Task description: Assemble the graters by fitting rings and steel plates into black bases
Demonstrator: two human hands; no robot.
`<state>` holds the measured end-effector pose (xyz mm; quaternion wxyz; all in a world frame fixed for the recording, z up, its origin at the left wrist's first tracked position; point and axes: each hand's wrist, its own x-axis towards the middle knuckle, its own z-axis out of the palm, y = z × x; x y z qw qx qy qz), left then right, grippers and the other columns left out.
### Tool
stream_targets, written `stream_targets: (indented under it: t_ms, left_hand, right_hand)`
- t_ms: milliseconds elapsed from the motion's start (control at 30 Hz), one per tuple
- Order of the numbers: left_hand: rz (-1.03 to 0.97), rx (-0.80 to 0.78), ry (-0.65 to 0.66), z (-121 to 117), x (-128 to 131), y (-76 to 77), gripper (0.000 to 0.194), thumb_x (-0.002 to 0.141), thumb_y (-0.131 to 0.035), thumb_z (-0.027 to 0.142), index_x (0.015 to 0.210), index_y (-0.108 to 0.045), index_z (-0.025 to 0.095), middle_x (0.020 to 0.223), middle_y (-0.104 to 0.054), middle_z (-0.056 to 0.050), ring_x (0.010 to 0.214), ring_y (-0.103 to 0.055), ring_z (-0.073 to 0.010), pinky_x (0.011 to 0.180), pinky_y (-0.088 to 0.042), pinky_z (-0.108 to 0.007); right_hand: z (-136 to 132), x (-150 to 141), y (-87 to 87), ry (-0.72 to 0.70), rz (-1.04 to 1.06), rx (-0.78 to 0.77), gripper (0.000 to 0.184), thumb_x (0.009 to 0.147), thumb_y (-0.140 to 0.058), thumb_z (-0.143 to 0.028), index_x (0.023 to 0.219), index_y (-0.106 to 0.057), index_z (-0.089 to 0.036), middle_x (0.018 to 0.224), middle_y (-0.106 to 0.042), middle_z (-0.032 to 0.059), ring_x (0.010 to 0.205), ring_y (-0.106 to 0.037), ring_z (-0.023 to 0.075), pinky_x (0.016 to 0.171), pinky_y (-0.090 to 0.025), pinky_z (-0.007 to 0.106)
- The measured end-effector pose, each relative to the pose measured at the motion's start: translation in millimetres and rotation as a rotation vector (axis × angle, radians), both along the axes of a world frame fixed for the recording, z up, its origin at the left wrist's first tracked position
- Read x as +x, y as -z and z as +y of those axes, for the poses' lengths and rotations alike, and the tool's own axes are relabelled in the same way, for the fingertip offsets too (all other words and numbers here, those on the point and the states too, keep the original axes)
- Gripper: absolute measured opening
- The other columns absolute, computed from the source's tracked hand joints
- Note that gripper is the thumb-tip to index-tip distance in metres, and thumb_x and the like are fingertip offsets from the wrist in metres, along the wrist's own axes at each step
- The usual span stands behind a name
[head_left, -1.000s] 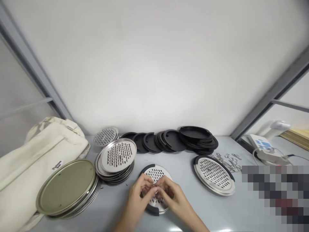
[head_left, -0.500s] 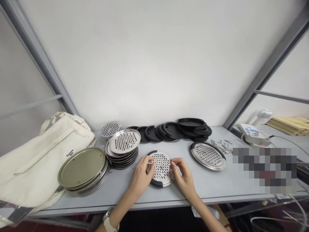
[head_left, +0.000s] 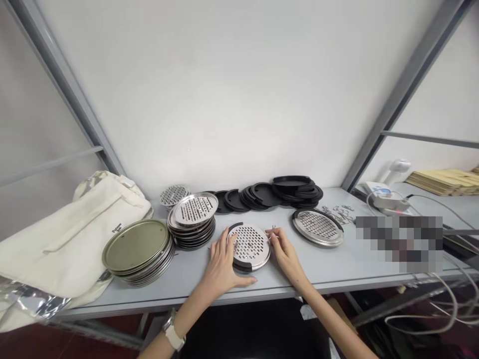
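Note:
A round metal grater disc with oblong holes lies on the table, a black rim piece around its left side. My left hand rests at that left edge, fingers spread, thumb stretched toward the front. At the disc's right edge, my right hand is closed in a pinch on a small metal clip, whose wire end sticks up above the fingers. Its exact shape is partly hidden. A similar disc with a black rim lies farther right.
To the left are stacked grater discs, a pile of olive plates and a cream cloth bag. Black round holders line the wall. Loose metal clips lie at right, near a white device with cables. The table's front edge runs below my hands.
My hands have parted from over the disc's middle to its two sides. My left fingers have spread; the right hand has gone right with the clip. The camera view has shifted too.

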<state>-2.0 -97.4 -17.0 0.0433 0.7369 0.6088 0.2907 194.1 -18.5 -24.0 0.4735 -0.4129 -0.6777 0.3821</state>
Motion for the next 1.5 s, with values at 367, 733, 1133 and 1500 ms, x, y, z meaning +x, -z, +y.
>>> stream_targets:
  t_ms: [367, 733, 1133, 1500]
  left_hand:
    - [0.044, 0.091, 0.001, -1, -3, 12.7, 0.096, 0.064, -0.072, 0.057, 0.138, -0.025, 0.018, 0.142, -0.037, -0.017, 0.134, -0.028, -0.0349, 0.105, -0.029, -0.051]
    - [-0.025, 0.139, 0.000, -12, -1, -0.4, 0.069, 0.076, -0.059, 0.060, 0.127, -0.042, 0.016, 0.127, -0.053, -0.015, 0.121, -0.046, -0.0305, 0.099, -0.042, -0.047]
    - [0.005, 0.293, 0.065, -13, -1, -3.1, 0.050, 0.088, -0.049, 0.048, 0.125, -0.042, 0.016, 0.112, -0.061, -0.015, 0.107, -0.059, -0.0261, 0.087, -0.053, -0.041]
    - [-0.106, 0.310, -0.062, -13, -6, 13.1, 0.037, 0.098, -0.029, 0.032, 0.123, -0.040, 0.007, 0.087, -0.066, -0.015, 0.079, -0.067, -0.0242, 0.066, -0.056, -0.034]
  right_hand:
    - [0, 2, 0.5, 0.017, 0.012, 0.001, 0.022, 0.094, -0.036, -0.042, 0.088, -0.046, -0.023, 0.103, -0.062, 0.0064, 0.089, -0.058, 0.0204, 0.082, -0.045, 0.034]
    - [-8, 2, -8.3, 0.118, 0.161, 0.060, 0.021, 0.095, -0.038, -0.041, 0.096, -0.048, -0.022, 0.107, -0.058, 0.0078, 0.088, -0.060, 0.0189, 0.076, -0.050, 0.033]
    - [-12, 0, -13.7, 0.111, 0.220, 0.134, 0.016, 0.095, -0.040, -0.035, 0.093, -0.050, -0.022, 0.102, -0.057, 0.0064, 0.096, -0.055, 0.0194, 0.080, -0.049, 0.032]
    - [-8, 1, -10.9, 0.137, 0.237, 0.135, 0.017, 0.095, -0.039, -0.036, 0.091, -0.048, -0.022, 0.095, -0.054, 0.0040, 0.084, -0.057, 0.0172, 0.082, -0.047, 0.034]
